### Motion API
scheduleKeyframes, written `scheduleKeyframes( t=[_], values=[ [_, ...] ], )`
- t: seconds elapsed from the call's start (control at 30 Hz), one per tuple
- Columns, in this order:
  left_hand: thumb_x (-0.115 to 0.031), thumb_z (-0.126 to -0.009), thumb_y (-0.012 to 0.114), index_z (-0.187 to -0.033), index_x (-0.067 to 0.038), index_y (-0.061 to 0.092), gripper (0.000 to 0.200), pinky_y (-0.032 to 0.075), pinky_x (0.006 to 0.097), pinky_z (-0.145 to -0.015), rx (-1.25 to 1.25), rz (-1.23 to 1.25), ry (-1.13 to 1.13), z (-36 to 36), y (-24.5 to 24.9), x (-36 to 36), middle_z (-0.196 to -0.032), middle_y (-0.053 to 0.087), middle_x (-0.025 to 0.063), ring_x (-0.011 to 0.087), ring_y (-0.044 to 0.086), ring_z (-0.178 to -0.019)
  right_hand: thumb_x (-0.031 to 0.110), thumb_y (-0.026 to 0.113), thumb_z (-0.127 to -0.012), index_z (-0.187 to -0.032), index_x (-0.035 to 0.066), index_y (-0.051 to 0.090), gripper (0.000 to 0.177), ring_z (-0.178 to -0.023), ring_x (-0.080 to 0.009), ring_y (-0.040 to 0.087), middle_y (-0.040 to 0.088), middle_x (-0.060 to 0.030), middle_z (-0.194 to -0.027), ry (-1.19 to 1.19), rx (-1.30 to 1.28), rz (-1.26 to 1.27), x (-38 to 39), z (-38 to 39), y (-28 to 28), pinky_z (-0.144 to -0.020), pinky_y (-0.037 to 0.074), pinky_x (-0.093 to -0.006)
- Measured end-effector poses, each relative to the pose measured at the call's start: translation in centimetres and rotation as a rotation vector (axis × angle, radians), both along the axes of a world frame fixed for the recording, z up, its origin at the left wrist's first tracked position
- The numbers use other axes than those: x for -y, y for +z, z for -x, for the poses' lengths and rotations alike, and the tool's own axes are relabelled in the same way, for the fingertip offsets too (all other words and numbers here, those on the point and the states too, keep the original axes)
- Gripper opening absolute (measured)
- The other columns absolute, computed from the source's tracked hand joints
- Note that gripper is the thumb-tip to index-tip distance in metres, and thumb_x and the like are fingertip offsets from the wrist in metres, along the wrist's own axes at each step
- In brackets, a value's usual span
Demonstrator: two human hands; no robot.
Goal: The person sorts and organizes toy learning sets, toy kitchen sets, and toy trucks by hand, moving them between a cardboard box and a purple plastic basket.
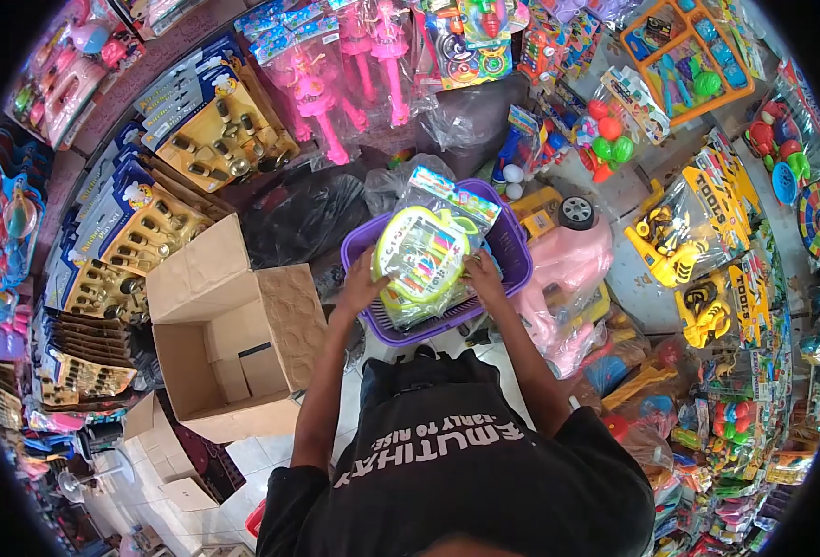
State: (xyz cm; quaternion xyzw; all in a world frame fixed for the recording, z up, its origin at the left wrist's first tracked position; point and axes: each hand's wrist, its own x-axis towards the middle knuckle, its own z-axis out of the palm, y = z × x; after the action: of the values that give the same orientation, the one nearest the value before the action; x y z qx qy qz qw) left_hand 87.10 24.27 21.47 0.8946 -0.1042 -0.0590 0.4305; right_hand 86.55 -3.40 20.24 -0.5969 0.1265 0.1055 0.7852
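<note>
My left hand (363, 284) is closed on the left edge of a green, fruit-shaped toy board (421, 255) sealed in clear plastic with a printed header card. The fingers of my right hand (482, 276) close on the right side of the same package. Its front carries a white panel with colourful pictures. Package and hands are over a purple plastic basket (518, 249). Other plastic-wrapped items in the basket are mostly hidden beneath the package.
An opened cardboard box (187, 357) stands left of the basket, with a smaller carton (170, 455) below it. Kitchen play sets (136, 232) line the left. Pink dolls (312, 88) lie beyond the basket. A pink ride-on toy (572, 260) and yellow truck packs (684, 241) stand right.
</note>
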Motion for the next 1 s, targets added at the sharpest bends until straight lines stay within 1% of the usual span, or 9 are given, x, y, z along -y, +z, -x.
scheduleKeyframes(
  t=[0.2,0.27,0.33,0.47,0.53,0.57,0.63,0.77,1.0],
  values=[
    [-0.048,-0.079,0.056,-0.135,-0.018,0.035,0.067,0.016,0.0623,-0.099,-0.006,-0.456,0.002,2.9,-2.1,1.5,-0.140,0.025,0.0223,0.0446,0.016,-0.130,0.016,0.056,-0.086,-0.119,0.006,0.039,0.038,-0.089,-0.0208,0.060,0.058,-0.0100,-0.102,0.108,-0.111,-0.041,-1.1,3.0,-2.0,-0.074,0.054,-0.0365],
    [-0.049,-0.078,0.056,-0.131,-0.014,0.041,0.065,0.014,0.0630,-0.100,0.010,-0.521,-0.012,3.2,-2.9,1.6,-0.138,0.028,0.0226,0.0450,0.015,-0.131,0.017,0.057,-0.084,-0.121,0.005,0.039,0.043,-0.087,-0.0249,0.062,0.060,-0.0146,-0.099,0.222,-0.139,-0.029,-1.0,2.5,-1.7,-0.073,0.055,-0.0370],
    [-0.051,-0.078,0.056,-0.128,-0.012,0.045,0.065,0.011,0.0636,-0.101,-0.038,-0.668,-0.041,3.4,-3.2,2.1,-0.137,0.030,0.0223,0.0441,0.013,-0.132,0.020,0.058,-0.083,-0.115,0.004,0.046,0.037,-0.079,-0.0262,0.065,0.063,-0.0168,-0.096,0.519,-0.499,0.153,-0.5,1.7,0.9,-0.072,0.056,-0.0350],
    [-0.051,-0.076,0.057,-0.126,-0.012,0.047,0.064,0.006,0.0668,-0.100,0.067,-0.659,-0.015,4.1,-4.0,2.3,-0.136,0.033,0.0207,0.0432,0.011,-0.133,0.022,0.060,-0.081,-0.103,0.004,0.053,0.029,-0.063,-0.0293,0.064,0.064,-0.0169,-0.087,0.632,-0.486,0.471,0.7,0.9,-0.2,-0.063,0.055,-0.0386],
    [-0.050,-0.076,0.058,-0.126,-0.014,0.048,0.062,0.005,0.0678,-0.099,0.068,-0.696,0.004,4.4,-3.8,2.4,-0.136,0.033,0.0204,0.0425,0.011,-0.133,0.021,0.064,-0.076,-0.115,0.006,0.051,0.044,-0.079,-0.0341,0.062,0.062,-0.0153,-0.086,0.543,0.094,1.070,1.3,0.9,-0.6,-0.064,0.050,-0.0460],
    [-0.048,-0.076,0.059,-0.125,-0.016,0.048,0.059,0.005,0.0688,-0.098,0.072,-0.735,0.022,4.4,-3.6,2.5,-0.136,0.033,0.0202,0.0418,0.010,-0.134,0.021,0.064,-0.076,-0.115,0.006,0.051,0.044,-0.079,-0.0341,0.062,0.062,-0.0153,-0.086,0.545,0.094,1.070,1.4,0.8,-0.9,-0.064,0.050,-0.0460],
    [-0.046,-0.076,0.060,-0.124,-0.017,0.049,0.057,0.005,0.0693,-0.098,0.093,-0.739,0.034,4.4,-3.0,2.3,-0.137,0.032,0.0198,0.0412,0.009,-0.134,0.027,0.067,-0.072,-0.115,0.010,0.051,0.048,-0.098,-0.0358,0.052,0.054,-0.0148,-0.106,0.311,0.527,1.214,1.1,0.7,0.1,-0.077,0.041,-0.0486],
    [-0.041,-0.076,0.062,-0.125,-0.020,0.048,0.055,0.005,0.0693,-0.098,0.181,-0.756,0.063,3.9,-3.6,2.0,-0.139,0.030,0.0196,0.0401,0.008,-0.135,0.029,0.070,-0.069,-0.117,0.016,0.049,0.054,-0.116,-0.0318,0.037,0.039,-0.0135,-0.124,0.357,0.675,1.336,-1.0,0.8,0.0,-0.088,0.032,-0.0478],
    [-0.036,-0.078,0.061,-0.129,-0.017,0.044,0.057,0.012,0.0656,-0.099,0.128,-0.680,0.059,3.2,-3.3,1.7,-0.143,0.019,0.0231,0.0408,0.010,-0.134,0.025,0.068,-0.071,-0.118,0.017,0.049,0.052,-0.118,-0.0333,0.036,0.040,-0.0141,-0.124,0.290,0.613,1.324,-1.4,0.6,0.1,-0.092,0.030,-0.0486]
  ],
)
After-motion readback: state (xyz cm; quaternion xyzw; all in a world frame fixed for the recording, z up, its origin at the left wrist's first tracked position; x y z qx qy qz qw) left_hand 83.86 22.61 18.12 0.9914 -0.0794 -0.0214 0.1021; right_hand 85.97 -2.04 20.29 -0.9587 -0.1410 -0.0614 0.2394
